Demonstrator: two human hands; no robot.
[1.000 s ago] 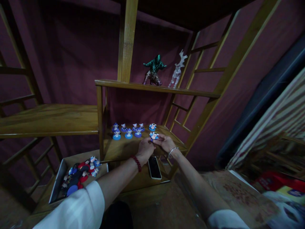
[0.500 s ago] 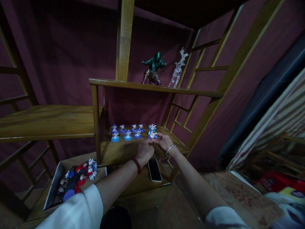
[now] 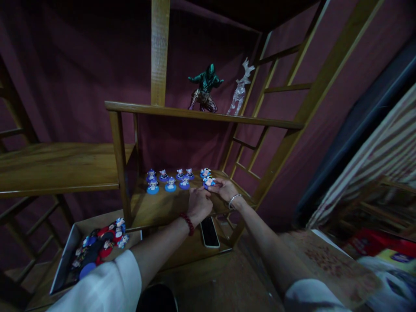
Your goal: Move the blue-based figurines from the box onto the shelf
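Observation:
My right hand (image 3: 225, 190), with a silver bracelet, has its fingers closed on a small blue-and-white cartoon figurine (image 3: 209, 181) at the right end of the lower shelf (image 3: 162, 207). The figurine leans slightly. My left hand (image 3: 199, 203), wearing a red bead bracelet, is curled close beside its base; whatever its fingertips hold is hidden. Just behind stands a similar blue-and-white figurine (image 3: 205, 172). To the left are two rows of small figurines on round bases, among them a purple-capped one (image 3: 152, 186) and a white one (image 3: 170, 184).
A phone (image 3: 209, 232) lies below the shelf. At lower left, an open box (image 3: 61, 264) holds several red, black and blue figurines. The upper shelf (image 3: 195, 113) bears a green-jacketed crouching statue (image 3: 205, 89) and a clear deer ornament (image 3: 238, 91). A wooden lattice (image 3: 247, 145) borders the right side.
The front blue-and-white figurine has tilted and shifted slightly right, away from the one behind, with my right hand on it. My view has moved slightly.

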